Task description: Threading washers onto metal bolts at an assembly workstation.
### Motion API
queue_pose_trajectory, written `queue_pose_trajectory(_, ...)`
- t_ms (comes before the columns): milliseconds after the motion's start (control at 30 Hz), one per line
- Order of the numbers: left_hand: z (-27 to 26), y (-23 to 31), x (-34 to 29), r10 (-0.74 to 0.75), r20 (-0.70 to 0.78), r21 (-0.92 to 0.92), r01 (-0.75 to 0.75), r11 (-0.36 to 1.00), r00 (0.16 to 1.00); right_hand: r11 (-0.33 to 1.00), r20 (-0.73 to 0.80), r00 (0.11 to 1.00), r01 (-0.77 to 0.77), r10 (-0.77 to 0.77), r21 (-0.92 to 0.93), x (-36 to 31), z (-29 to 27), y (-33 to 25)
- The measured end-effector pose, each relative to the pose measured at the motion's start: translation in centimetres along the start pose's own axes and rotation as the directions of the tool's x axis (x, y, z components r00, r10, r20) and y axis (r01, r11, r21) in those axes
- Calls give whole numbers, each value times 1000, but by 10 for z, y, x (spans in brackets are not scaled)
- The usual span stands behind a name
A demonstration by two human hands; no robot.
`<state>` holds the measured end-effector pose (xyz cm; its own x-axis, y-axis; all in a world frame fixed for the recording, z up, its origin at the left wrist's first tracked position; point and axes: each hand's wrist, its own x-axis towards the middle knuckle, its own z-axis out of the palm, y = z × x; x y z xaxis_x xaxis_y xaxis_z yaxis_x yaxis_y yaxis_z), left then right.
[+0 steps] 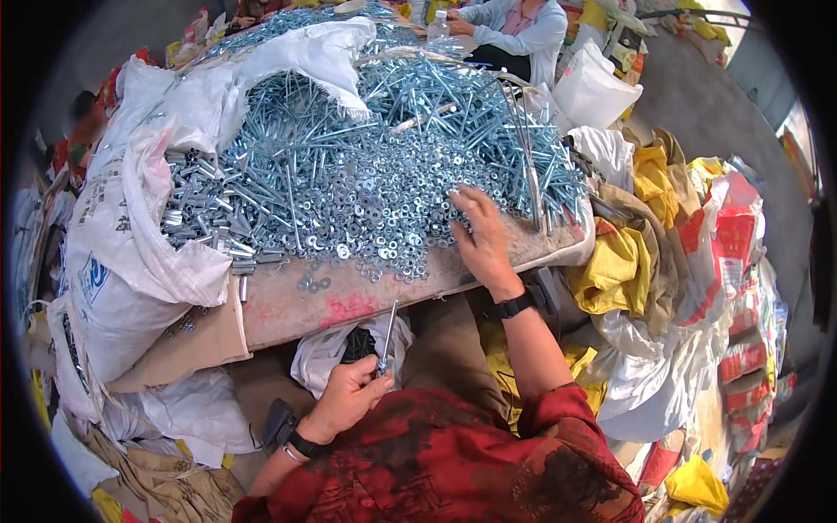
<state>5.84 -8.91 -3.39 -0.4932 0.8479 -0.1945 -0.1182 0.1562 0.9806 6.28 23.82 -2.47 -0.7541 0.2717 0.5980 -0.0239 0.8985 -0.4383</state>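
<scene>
My left hand [347, 397] is closed around the lower end of a long metal bolt [389, 336], which points up and away from me in front of the table edge. Small fittings show on the bolt near my fingers, too small to tell apart. My right hand [481, 235] reaches over the table's right part, fingers spread and fingertips at the edge of a heap of nuts [427, 187]. Flat washers [344, 250] lie loose left of that hand. Behind them rises a big tangled pile of long bolts [410, 96]. Short metal sleeves [205, 205] are heaped at the left.
A full white woven sack [113, 279] leans at the table's left side. The table edge [314, 301] is worn and stained. An open white bag [305, 357] sits below it. Yellow and white sacks [628, 270] crowd the right. A person [523, 35] sits at the far side.
</scene>
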Motion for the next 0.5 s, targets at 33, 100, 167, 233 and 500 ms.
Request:
queue_pose_trajectory(33,1,-1,-2,-16,-5,-27,16,1000,1000,999,-174,985,-21,14,-39,0,-5,-3)
queue_pose_trajectory(100,-5,-3,-3,-29,-15,-10,29,1000,999,986,-427,904,-61,-11,-155,-1,-16,-9)
queue_pose_trajectory(167,-9,-3,-1,13,-19,31,-12,999,1000,995,-297,951,-95,88,-8,-2,-25,-12)
queue_pose_trajectory(233,-6,12,0,51,-38,-33,-52,998,998,996,-229,973,-21,-1,-91,-6,-19,-19)
queue_pose_trajectory(500,-11,9,-12,-33,-96,23,36,999,995,913,101,982,-109,160,-392,-18,11,-31)
